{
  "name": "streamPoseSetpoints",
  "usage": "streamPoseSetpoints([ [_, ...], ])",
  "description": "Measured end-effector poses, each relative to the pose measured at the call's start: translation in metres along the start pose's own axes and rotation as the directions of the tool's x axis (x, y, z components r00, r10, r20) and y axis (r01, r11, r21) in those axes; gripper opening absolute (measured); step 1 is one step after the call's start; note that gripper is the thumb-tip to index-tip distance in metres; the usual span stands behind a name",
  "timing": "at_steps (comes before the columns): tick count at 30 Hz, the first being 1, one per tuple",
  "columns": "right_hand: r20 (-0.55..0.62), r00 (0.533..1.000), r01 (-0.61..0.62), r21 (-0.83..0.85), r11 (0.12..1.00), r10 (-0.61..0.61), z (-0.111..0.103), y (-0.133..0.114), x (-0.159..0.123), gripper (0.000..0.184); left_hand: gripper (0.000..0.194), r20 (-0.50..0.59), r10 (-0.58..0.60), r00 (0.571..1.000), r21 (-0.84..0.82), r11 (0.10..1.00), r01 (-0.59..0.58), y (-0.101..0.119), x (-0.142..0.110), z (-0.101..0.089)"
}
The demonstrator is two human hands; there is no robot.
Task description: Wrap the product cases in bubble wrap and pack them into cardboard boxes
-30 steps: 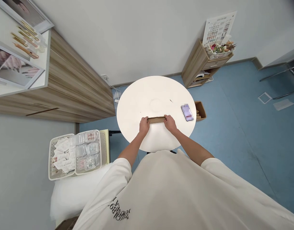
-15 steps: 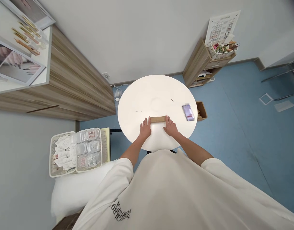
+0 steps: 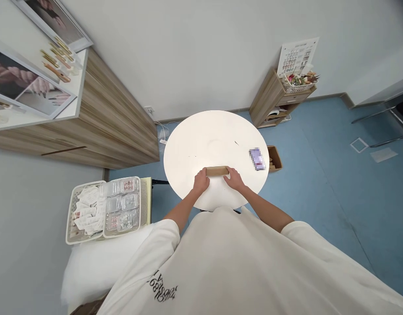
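Observation:
A small, long brown cardboard box (image 3: pixel 217 171) is at the near half of the round white table (image 3: pixel 208 131), lying crosswise before me. My left hand (image 3: pixel 201 180) grips its left end, with the fingers curled round the edge. At the right end my right hand (image 3: pixel 234 178) holds it in the same way, thumb towards me. Whether the box rests on the tabletop or is slightly raised, I cannot tell. To the right of my right hand lies a purple, pixelated flat object (image 3: pixel 257 159).
Left of me, white baskets (image 3: pixel 139 205) hold clear plastic cases and white packets. A wood-grain cabinet (image 3: pixel 119 105) stands behind left, a smaller one (image 3: pixel 265 96) behind right. An open cardboard carton (image 3: pixel 276 158) sits on the floor just right of the table.
Both hands have closed from flat, stretched fingers to a curled grip on the box ends. The box appears turned so that a plain face shows. The whole view has shifted slightly.

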State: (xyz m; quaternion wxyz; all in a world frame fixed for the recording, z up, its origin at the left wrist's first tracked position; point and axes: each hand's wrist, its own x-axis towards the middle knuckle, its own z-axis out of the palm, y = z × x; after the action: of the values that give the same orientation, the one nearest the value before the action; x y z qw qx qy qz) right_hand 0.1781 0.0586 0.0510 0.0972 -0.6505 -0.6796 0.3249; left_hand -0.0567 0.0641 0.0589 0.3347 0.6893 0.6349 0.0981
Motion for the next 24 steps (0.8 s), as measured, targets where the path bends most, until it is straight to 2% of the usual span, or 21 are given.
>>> streamPoseSetpoints([
  [5,0.027,0.999,-0.025,0.014,1.0,0.025,0.015,0.012,-0.028,0.05,0.053,0.032,-0.008,0.999,-0.07,0.998,0.01,-0.015,-0.027,0.023],
  [11,0.085,0.992,-0.094,0.019,0.995,0.092,0.037,0.014,-0.042,0.057,0.057,0.142,-0.031,0.989,-0.098,0.994,0.045,-0.026,-0.04,0.046],
  [17,0.015,0.988,-0.155,0.026,0.988,0.155,0.047,0.005,-0.04,0.057,0.055,0.145,-0.031,0.989,-0.066,0.997,0.041,-0.025,-0.037,0.04],
  [24,-0.044,0.98,-0.182,0.183,0.966,0.193,0.051,-0.003,-0.055,0.039,0.054,0.148,0.026,0.989,-0.165,0.986,-0.001,-0.019,-0.04,0.037],
])
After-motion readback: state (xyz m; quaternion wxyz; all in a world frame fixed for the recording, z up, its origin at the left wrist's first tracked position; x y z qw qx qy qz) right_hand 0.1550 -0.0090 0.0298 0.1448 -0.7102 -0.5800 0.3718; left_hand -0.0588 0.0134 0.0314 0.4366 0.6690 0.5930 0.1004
